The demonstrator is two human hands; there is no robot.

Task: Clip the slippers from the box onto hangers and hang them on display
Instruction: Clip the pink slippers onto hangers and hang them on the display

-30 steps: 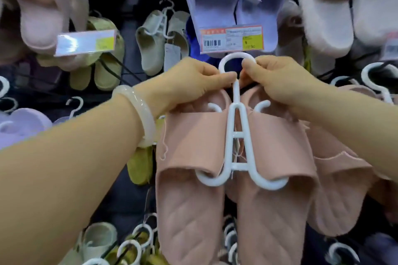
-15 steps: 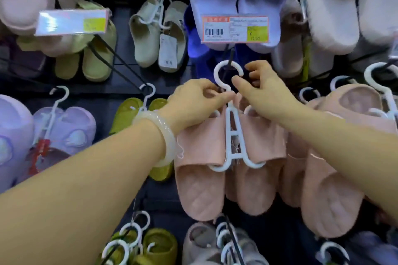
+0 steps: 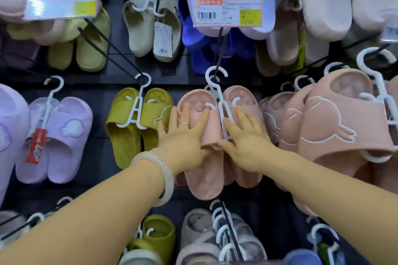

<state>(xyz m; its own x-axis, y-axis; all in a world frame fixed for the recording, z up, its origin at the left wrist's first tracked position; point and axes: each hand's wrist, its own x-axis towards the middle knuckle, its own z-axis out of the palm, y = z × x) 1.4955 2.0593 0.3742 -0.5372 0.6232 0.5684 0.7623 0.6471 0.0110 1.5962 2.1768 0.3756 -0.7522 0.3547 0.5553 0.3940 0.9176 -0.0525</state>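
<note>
Both hands moved off hook; left hand (image 3: pixel 183 137) and right hand (image 3: pixel 247 142) press flat, fingers straight, on pink slippers (image 3: pixel 206 168) hanging on white hanger (image 3: pixel 217 84), olive pair (image 3: pixel 129 131) touching left.

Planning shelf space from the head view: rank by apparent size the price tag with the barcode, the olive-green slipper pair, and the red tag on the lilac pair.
1. olive-green slipper pair, largest.
2. price tag; it looks nearer the camera, so its true size is unsure.
3. red tag, clearly smallest.

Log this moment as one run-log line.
pink slippers on white hanger | hook over display peg | left hand flat on pair | right hand flat on pair
</note>
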